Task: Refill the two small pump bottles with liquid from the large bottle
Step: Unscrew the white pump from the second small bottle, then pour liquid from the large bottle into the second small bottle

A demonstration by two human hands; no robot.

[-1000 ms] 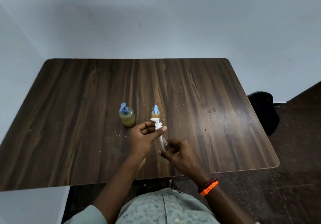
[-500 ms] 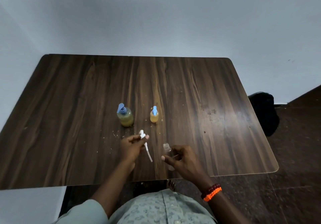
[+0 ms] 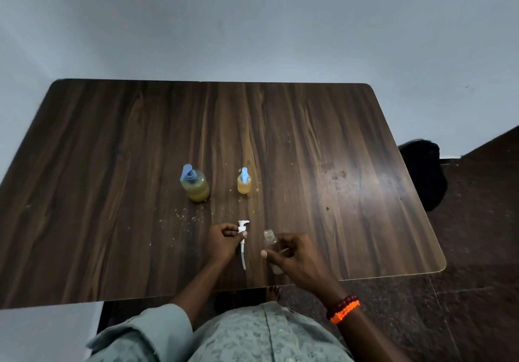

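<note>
Left hand (image 3: 224,239) pinches the removed white pump (image 3: 243,235); right hand (image 3: 295,255) grips the uncapped small bottle (image 3: 271,245) at lower centre. Large bottle (image 3: 195,184) stands capped above on the worktop (image 3: 337,151); no pouring begun, seemingly.

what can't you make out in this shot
Head view, the only one:
- Clear bottle: the right hand covers its lower body, so its liquid level is unreadable.
- Pump: the left hand hides part of its collar.
- Black object: table edge hides part; too dark to identify.
</note>
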